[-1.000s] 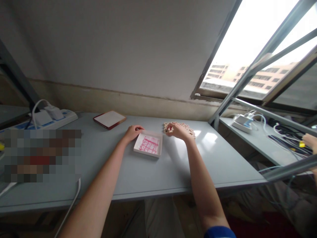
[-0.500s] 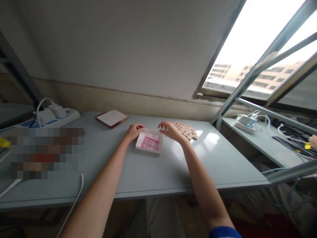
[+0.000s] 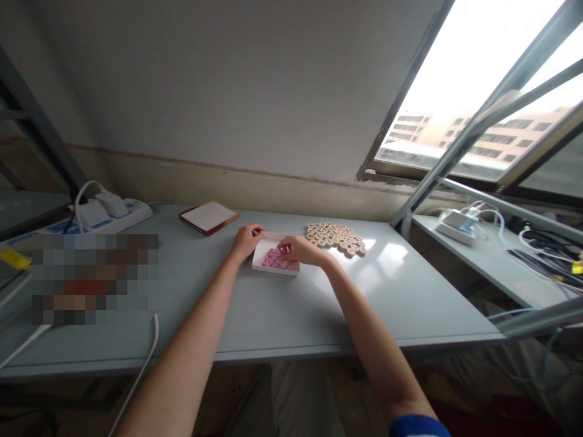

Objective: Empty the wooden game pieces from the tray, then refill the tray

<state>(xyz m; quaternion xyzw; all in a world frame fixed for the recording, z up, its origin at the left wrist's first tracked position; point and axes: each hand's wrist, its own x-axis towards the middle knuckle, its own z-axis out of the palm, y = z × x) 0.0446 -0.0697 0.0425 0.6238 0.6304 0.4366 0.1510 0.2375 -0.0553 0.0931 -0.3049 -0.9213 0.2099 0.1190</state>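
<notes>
A shallow white box (image 3: 276, 271) sits on the desk with a sheet printed with pink-red lines (image 3: 275, 260) inside it. My left hand (image 3: 246, 240) grips the box at its far left corner, fingers curled over the edge. Over the right part of the box, my right hand (image 3: 299, 249) has its fingers down inside, pinched at the lined sheet; the fingertips are partly hidden. The sheet looks tilted in the box. Just beyond my right hand lie several round wooden game pieces (image 3: 334, 233), marked on top and spread flat in a group.
A box lid (image 3: 209, 217) with a white inside and dark red edge lies at the back left. A power strip (image 3: 132, 211) with white plugs and cables stands at the left. A metal frame post (image 3: 403, 223) rises at the right. The desk's front edge (image 3: 355, 350) runs below my arms.
My right hand has moved left, from beside the box's right edge to inside it, onto the lined sheet. The sheet has shifted and tilted. My left hand stays at the box.
</notes>
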